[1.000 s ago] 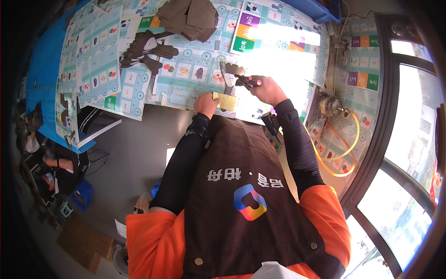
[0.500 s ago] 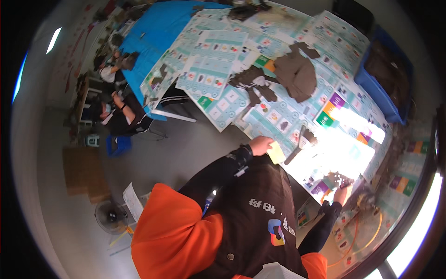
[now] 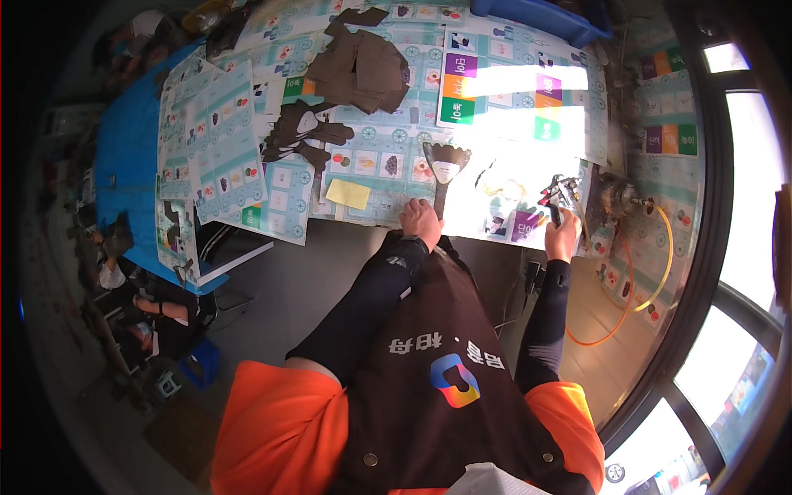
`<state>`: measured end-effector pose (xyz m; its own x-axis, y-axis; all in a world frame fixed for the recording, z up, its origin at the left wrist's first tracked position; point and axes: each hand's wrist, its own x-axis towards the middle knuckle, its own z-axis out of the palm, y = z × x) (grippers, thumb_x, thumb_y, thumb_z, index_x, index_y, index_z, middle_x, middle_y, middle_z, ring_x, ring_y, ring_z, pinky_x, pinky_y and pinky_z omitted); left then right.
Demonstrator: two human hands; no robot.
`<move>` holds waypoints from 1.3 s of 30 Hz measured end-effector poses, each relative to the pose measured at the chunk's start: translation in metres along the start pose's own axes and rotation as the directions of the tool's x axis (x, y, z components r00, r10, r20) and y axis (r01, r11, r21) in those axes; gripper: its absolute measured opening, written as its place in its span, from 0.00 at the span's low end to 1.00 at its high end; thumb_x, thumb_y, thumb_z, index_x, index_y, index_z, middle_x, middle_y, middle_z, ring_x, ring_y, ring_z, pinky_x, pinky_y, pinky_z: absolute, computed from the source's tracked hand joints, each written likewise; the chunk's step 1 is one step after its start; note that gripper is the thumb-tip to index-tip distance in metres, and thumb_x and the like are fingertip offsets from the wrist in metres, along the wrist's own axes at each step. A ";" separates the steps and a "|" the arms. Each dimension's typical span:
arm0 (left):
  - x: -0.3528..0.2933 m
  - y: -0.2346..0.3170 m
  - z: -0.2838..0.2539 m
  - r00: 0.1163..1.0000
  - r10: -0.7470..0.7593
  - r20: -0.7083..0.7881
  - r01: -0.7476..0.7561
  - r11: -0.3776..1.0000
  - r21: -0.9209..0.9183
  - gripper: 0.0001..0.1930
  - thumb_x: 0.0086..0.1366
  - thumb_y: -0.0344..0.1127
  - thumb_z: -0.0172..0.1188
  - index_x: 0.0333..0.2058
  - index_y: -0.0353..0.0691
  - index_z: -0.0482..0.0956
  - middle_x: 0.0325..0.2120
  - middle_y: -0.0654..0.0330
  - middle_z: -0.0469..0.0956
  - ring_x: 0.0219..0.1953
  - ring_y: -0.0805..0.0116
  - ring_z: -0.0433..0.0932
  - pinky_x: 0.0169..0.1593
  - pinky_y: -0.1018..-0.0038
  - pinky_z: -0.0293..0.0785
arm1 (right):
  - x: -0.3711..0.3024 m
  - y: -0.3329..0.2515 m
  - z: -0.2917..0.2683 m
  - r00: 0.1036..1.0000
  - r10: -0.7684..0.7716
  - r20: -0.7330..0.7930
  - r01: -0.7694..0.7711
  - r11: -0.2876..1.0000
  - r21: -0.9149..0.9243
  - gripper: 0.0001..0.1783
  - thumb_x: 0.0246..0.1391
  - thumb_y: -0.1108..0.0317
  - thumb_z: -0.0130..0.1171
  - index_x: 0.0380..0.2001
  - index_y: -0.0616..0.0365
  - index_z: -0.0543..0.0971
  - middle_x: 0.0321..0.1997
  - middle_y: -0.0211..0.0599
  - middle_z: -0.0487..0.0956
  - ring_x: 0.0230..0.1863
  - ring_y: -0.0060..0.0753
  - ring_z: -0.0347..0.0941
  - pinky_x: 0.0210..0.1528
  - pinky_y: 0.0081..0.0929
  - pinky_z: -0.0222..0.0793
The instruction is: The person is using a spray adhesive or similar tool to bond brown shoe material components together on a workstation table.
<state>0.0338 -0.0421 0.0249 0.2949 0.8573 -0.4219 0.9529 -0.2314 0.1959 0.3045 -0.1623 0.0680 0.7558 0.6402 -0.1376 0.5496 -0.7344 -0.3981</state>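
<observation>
My left hand (image 3: 422,223) is at the table's near edge, fingers curled. Beside it lies a dark brown piece (image 3: 446,157) with a narrow tail, a fanned scalloped top and a white patch; its tail end meets my fingers, and whether they grip it is hidden. A yellow cloth or sponge (image 3: 348,194) lies flat to the left. My right hand (image 3: 563,235) is closed round the black handle of a spray gun (image 3: 561,194) with metal and red parts, held over the sunlit right end of the table.
Stacked brown cut pieces (image 3: 363,70) and a pile of dark glove-like pieces (image 3: 305,136) lie farther back on the printed sheets. A blue bin (image 3: 544,21) stands at the far edge. Orange and yellow hoses (image 3: 629,285) loop down at the right. A blue-covered table (image 3: 128,157) adjoins at left, near seated people.
My left hand has let go of the yellow piece, now on the table, and moved beside the brown piece's tail. My right hand has raised the spray gun. The view has turned right.
</observation>
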 end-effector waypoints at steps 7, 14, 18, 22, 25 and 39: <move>-0.005 -0.017 0.010 0.998 0.012 -0.056 -0.033 0.918 -0.395 0.06 0.55 0.28 0.46 0.31 0.36 0.70 0.32 0.49 0.71 0.39 0.53 0.70 0.41 0.62 0.67 | -0.032 0.036 -0.002 0.994 -0.098 -0.043 0.098 0.995 0.000 0.20 0.41 0.75 0.54 0.43 0.59 0.73 0.41 0.48 0.72 0.47 0.48 0.65 0.51 0.38 0.59; 0.030 -0.085 -0.109 0.848 0.500 0.179 -0.417 0.836 -0.357 0.11 0.51 0.36 0.53 0.25 0.32 0.77 0.22 0.45 0.76 0.30 0.48 0.76 0.35 0.61 0.71 | -0.063 0.035 -0.014 0.997 0.060 0.057 -0.060 0.998 0.004 0.15 0.48 0.69 0.53 0.40 0.63 0.74 0.40 0.47 0.74 0.46 0.46 0.68 0.50 0.36 0.61; 0.068 -0.165 -0.200 0.594 0.718 0.362 -0.703 0.682 -0.201 0.11 0.54 0.37 0.52 0.25 0.35 0.77 0.21 0.55 0.79 0.27 0.59 0.78 0.32 0.66 0.72 | -0.079 0.016 0.004 0.996 0.073 -0.056 -0.077 0.994 -0.072 0.16 0.46 0.70 0.49 0.38 0.66 0.75 0.38 0.51 0.77 0.42 0.46 0.72 0.47 0.34 0.64; 0.110 -0.286 -0.288 0.554 0.678 0.483 -0.642 0.717 -0.271 0.13 0.58 0.37 0.46 0.25 0.37 0.77 0.20 0.64 0.80 0.23 0.70 0.77 0.28 0.72 0.71 | -0.112 -0.028 0.029 0.997 0.014 -0.082 -0.015 1.000 -0.023 0.14 0.46 0.73 0.47 0.36 0.68 0.75 0.37 0.50 0.77 0.39 0.44 0.72 0.45 0.31 0.65; 0.166 -0.427 -0.351 0.561 0.702 0.439 -0.604 0.709 -0.364 0.14 0.60 0.39 0.45 0.27 0.37 0.77 0.22 0.64 0.80 0.25 0.72 0.76 0.29 0.73 0.70 | -0.146 -0.084 0.042 0.992 0.124 0.008 -0.119 0.964 -0.236 0.13 0.45 0.75 0.47 0.35 0.69 0.75 0.37 0.49 0.77 0.38 0.43 0.73 0.46 0.31 0.65; 0.220 -1.088 -0.372 0.813 -0.554 0.181 -0.006 -0.319 -0.948 0.18 0.66 0.40 0.45 0.44 0.29 0.65 0.37 0.50 0.76 0.26 0.72 0.72 0.25 0.83 0.65 | -0.204 -0.299 0.097 0.983 0.136 0.121 -0.106 0.967 -0.231 0.25 0.46 0.73 0.44 0.52 0.60 0.67 0.52 0.43 0.69 0.50 0.36 0.64 0.53 0.35 0.57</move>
<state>-0.9643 0.5694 0.0485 -0.2750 0.7421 -0.6113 -0.3721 0.5041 0.7794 -0.0485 -0.0516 0.1268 0.7751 0.5565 -0.2991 0.5339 -0.8301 -0.1610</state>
